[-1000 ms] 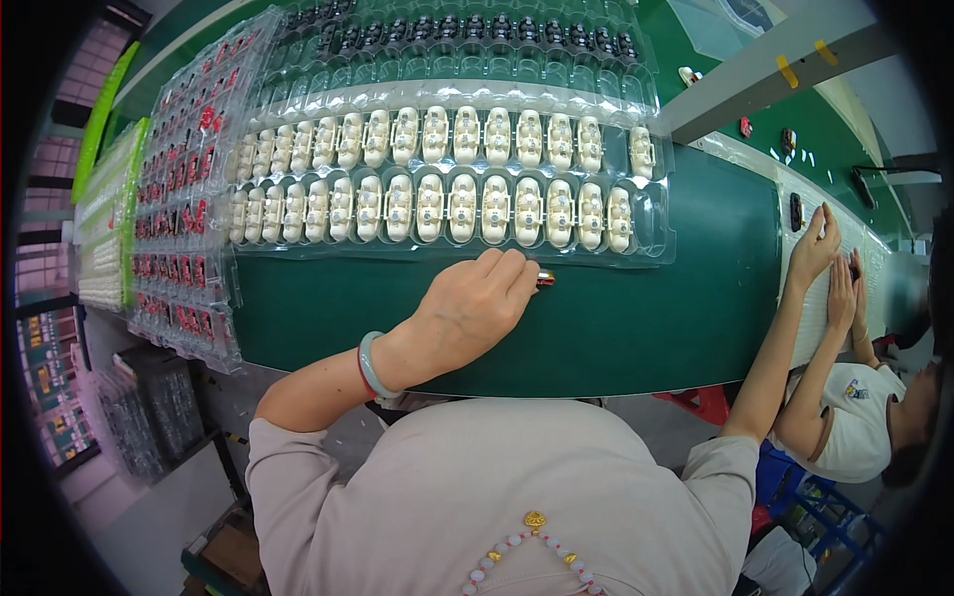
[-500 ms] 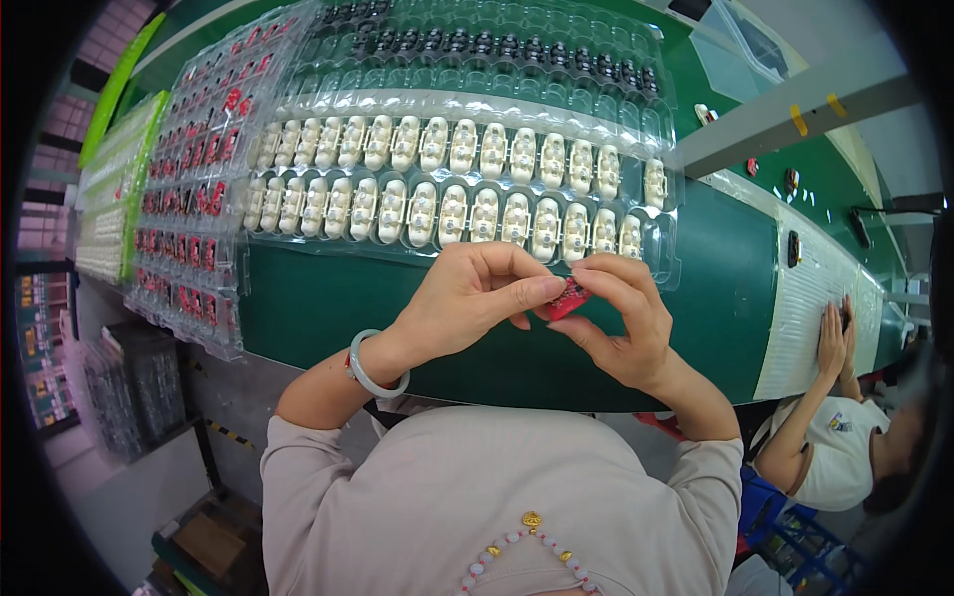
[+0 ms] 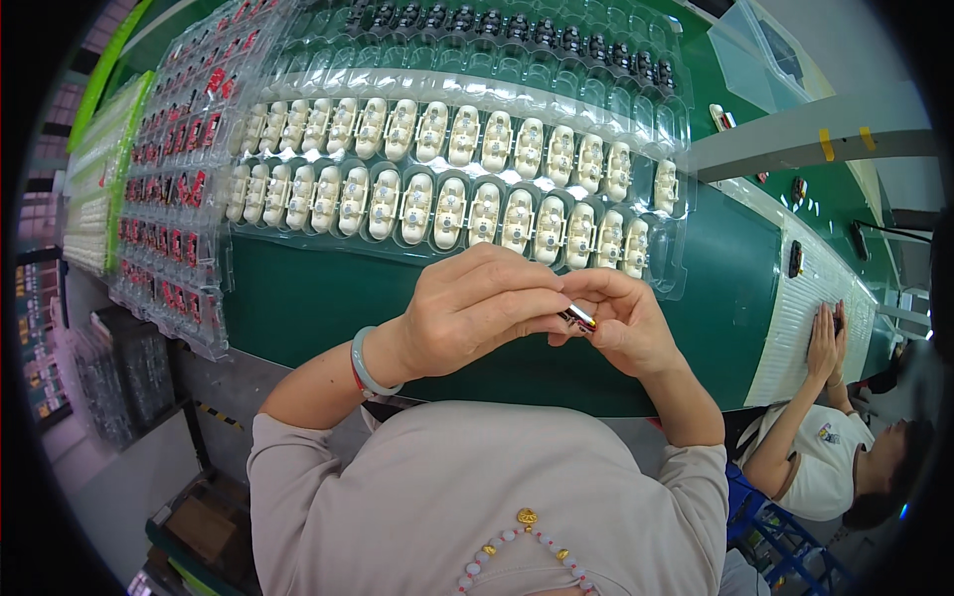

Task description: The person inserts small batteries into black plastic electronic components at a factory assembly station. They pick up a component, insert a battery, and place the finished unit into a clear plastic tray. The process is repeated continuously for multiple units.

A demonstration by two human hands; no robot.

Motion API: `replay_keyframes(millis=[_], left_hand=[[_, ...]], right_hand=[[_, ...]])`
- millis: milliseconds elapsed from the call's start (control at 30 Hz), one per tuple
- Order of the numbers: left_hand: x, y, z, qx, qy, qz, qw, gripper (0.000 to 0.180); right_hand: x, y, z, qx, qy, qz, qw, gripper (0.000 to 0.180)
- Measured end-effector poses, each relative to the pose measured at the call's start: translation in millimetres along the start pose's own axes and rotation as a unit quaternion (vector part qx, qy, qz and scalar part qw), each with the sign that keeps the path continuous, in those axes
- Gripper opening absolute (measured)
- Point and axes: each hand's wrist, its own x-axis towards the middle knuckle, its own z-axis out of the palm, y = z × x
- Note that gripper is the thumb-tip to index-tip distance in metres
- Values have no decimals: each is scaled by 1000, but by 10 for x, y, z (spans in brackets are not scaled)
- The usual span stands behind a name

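Note:
Over the near edge of the green table, my left hand [image 3: 475, 306] and my right hand [image 3: 630, 326] meet around one small red part [image 3: 578, 318]. Its visible side has a shiny silver strip and dark and yellowish bits; the fingers cover the rest. Both hands are closed on it, the left from above and the right with thumb and fingers at its other end. Just beyond them lies a clear plastic tray [image 3: 670, 260] with two rows of cream oval pieces [image 3: 450, 213], each in its own pocket.
Black parts [image 3: 517, 28] fill a row of clear pockets at the back. Leftward stand a clear tray of red-and-black parts [image 3: 189, 189] and a green-edged tray [image 3: 99, 189]. A grey beam [image 3: 785, 149] crosses at right. Beyond it, another person's hands [image 3: 825, 343] rest over a white ribbed mat [image 3: 775, 348].
The red part has been turned, so its silver strip now shows. My left hand has rolled over it, fingers curled closer, and the view has shifted slightly.

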Motion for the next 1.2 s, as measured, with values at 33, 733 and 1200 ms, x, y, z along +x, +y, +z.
replay_keyframes(millis=[33,733,1200], left_hand=[[16,0,-10,-7,4,-21,1000,32],[1242,-2285,-1540,459,-138,-479,736,46],[1099,-2016,-1573,228,122,-377,889,16]], right_hand=[[17,3,-13,-12,7,-1,1000,42],[44,-100,-319,19,129,-144,981,45],[-26,-174,-238,31,14,-197,980,46]])
